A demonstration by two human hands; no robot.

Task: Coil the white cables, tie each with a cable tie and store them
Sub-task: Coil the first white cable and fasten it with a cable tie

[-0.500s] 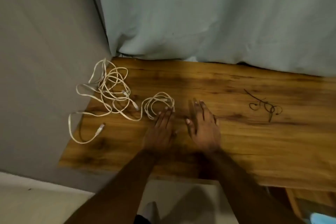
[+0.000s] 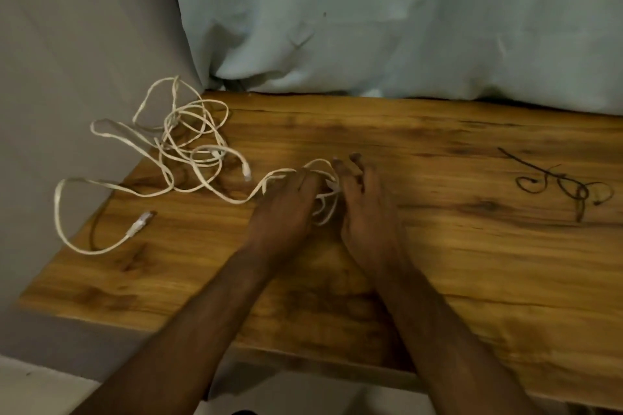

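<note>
A loose tangle of white cables [image 2: 188, 145] lies on the left end of the wooden table [image 2: 455, 273], with loops hanging past the left edge and a plug [image 2: 140, 224] near the front. One strand runs right to a small white coil [image 2: 325, 214] between my hands. My left hand [image 2: 286, 205] has its fingers curled over the coil's left side. My right hand [image 2: 365, 212] lies against the coil's right side with its fingers stretched out, touching it. Most of the coil is hidden under my hands. Thin black cable ties [image 2: 569, 190] lie at the right.
A pale blue cloth [image 2: 404, 27] hangs along the table's far edge. A grey wall [image 2: 67, 44] stands to the left. The table's front edge is close to my body, with floor below it.
Both hands have gone from lying flat on the table just in front of the small coil to reaching onto it. The left fingers now curl over it.
</note>
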